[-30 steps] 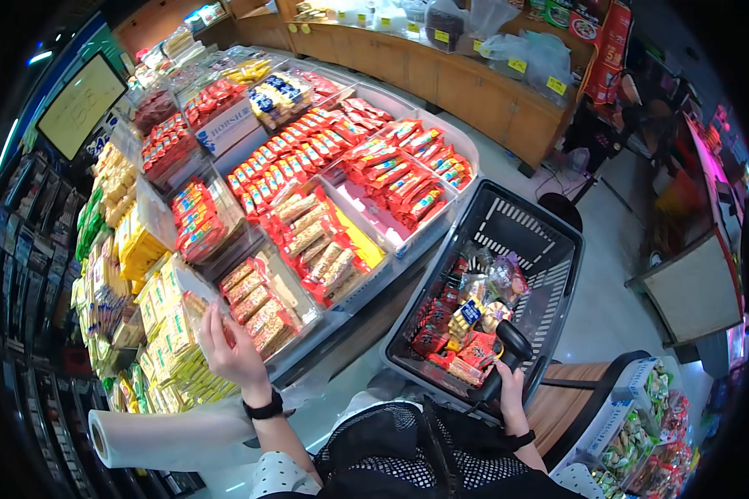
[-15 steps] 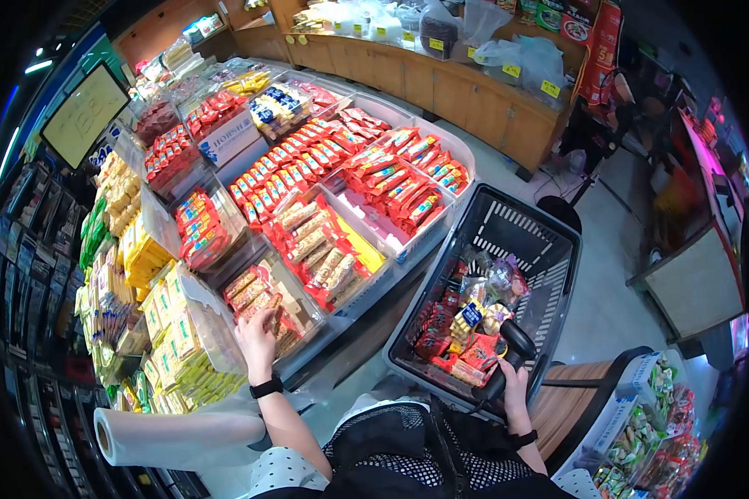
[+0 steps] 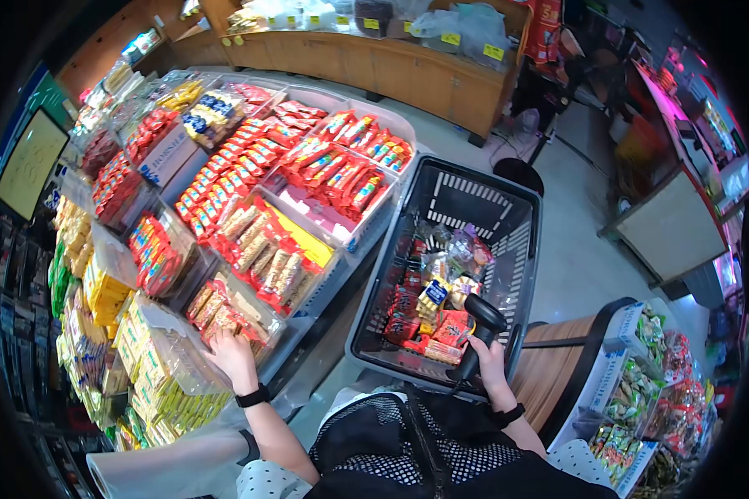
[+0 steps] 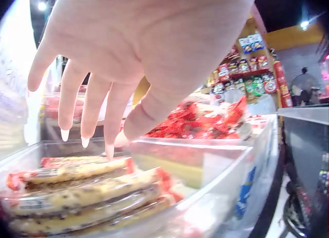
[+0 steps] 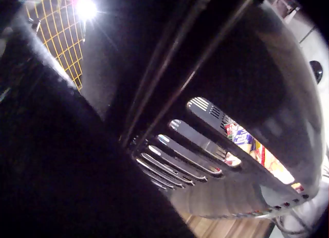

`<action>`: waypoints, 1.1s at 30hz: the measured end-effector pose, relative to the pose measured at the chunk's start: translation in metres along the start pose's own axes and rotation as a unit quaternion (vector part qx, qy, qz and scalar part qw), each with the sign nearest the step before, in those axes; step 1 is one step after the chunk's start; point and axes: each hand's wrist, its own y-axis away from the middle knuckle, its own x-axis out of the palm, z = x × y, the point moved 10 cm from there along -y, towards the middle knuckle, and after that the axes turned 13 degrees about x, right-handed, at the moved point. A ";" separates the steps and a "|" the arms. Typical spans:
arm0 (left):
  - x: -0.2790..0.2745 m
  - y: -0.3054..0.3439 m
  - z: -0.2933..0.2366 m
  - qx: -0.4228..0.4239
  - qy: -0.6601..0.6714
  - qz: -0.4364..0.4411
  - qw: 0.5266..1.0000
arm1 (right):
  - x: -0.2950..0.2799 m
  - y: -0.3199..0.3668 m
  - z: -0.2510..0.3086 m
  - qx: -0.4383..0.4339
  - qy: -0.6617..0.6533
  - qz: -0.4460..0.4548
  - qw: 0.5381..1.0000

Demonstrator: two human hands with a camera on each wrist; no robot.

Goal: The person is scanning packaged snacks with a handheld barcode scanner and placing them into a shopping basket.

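In the head view my left hand (image 3: 233,359) reaches over a clear bin of red-ended, wrapped snack bars (image 3: 216,309). The left wrist view shows its fingers pointing down, nothing between them, with fingertips close over several pale, dark-speckled bars (image 4: 82,197). My right hand (image 3: 489,362) grips the black handle (image 3: 484,312) of a black shopping basket (image 3: 508,195). Inside the basket lie red packets (image 3: 452,329), a blue-and-yellow pack (image 3: 432,296) and other wrapped goods. The right wrist view takes in only the basket's slotted side (image 5: 221,197); the right hand is hidden there.
Neighbouring bins hold red packets (image 3: 329,170) and larger bars (image 3: 262,254). Yellow-green packs (image 3: 154,341) are stacked at left, by a plastic bag roll (image 3: 166,466). A wood-topped stand (image 3: 570,358) with more packets is at right; a wooden counter (image 3: 374,71) runs behind.
My left hand has come from beside the yellow-green packs to over the snack bar bin, touching down among the bars and then lifting slightly. The head view has turned rightward. My right hand keeps its grip.
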 end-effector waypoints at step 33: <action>0.126 0.216 -0.464 0.720 0.139 0.379 0.565 | -0.007 0.009 0.039 -0.090 0.006 -0.050 0.995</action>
